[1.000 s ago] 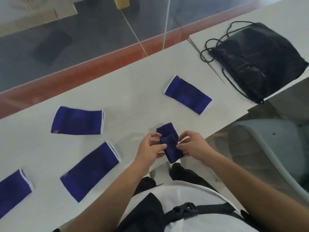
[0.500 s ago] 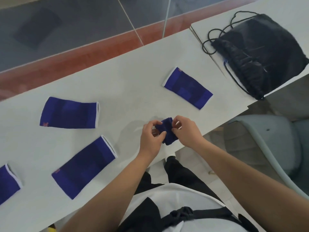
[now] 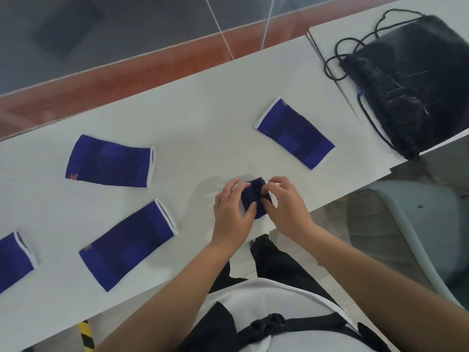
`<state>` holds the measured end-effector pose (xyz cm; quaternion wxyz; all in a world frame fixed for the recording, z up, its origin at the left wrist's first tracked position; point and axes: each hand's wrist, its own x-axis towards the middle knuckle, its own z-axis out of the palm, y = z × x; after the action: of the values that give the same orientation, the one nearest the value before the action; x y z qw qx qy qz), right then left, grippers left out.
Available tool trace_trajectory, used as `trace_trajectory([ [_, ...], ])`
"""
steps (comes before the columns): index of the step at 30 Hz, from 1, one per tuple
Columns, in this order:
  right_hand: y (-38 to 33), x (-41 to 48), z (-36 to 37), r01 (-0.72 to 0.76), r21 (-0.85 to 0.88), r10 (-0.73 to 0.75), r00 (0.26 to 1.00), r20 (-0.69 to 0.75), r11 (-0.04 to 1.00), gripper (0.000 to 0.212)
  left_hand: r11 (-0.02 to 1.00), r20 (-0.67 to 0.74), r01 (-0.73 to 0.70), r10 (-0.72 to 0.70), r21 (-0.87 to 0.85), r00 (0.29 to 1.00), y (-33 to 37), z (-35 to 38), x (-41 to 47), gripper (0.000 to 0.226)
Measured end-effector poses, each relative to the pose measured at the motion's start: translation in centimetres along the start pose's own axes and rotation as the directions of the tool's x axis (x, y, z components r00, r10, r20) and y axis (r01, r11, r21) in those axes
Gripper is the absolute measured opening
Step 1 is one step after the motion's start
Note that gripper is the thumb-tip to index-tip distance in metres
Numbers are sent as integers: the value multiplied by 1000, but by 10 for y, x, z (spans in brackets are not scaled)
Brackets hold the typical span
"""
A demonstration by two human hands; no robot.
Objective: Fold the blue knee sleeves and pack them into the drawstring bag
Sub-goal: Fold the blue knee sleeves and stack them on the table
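Note:
A folded blue knee sleeve [image 3: 253, 196] is pinched between my left hand [image 3: 232, 212] and my right hand [image 3: 285, 203] near the front edge of the white table [image 3: 203, 118]. Much of it is hidden by my fingers. Several unfolded blue sleeves lie flat: one to the far right [image 3: 294, 133], one at the left rear [image 3: 111, 161], one at the left front [image 3: 127, 243], and one cut off by the left frame edge [image 3: 14, 260]. The black drawstring bag [image 3: 416, 74] lies flat on a second table at the upper right, cords looped to its left.
A narrow gap [image 3: 327, 72] separates the two tables. A grey-green chair [image 3: 411, 232] stands below the table edge at the right. Beyond the far edge lies a red and grey floor [image 3: 127, 72]. My lap and a black strap fill the bottom.
Both hands carried the sleeve up from the table edge and folded it into a smaller bundle. The flat sleeves and bag kept their places on the tables.

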<state>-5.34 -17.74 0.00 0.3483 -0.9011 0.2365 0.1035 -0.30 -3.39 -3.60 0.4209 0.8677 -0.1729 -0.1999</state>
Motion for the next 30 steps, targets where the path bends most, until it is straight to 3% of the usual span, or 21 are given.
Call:
trace_trajectory([
  [5, 23, 2, -16, 338, -296, -301, 940, 163, 894, 53, 891, 174, -156, 88, 426, 981, -8, -3, -5, 63],
  [9, 44, 15, -19, 438, -476, -267, 883, 385, 763, 61, 819, 225, -148, 23, 554, 974, -19, 5, -4, 65],
  [12, 54, 22, -15, 484, -504, -270, 857, 440, 715, 61, 780, 233, -163, 22, 604, 972, -26, 9, -3, 67],
  [24, 42, 27, -27, 507, -438, -271, 825, 496, 742, 71, 812, 346, -90, -142, 576, 927, -7, -8, 0, 64],
  [27, 25, 28, -45, 540, -373, -355, 814, 461, 755, 76, 873, 257, 25, -170, 487, 951, 6, -23, -9, 69],
  [30, 2, 33, -57, 599, -327, -426, 775, 467, 731, 73, 944, 27, 162, -177, 287, 984, 16, -45, -27, 74],
])
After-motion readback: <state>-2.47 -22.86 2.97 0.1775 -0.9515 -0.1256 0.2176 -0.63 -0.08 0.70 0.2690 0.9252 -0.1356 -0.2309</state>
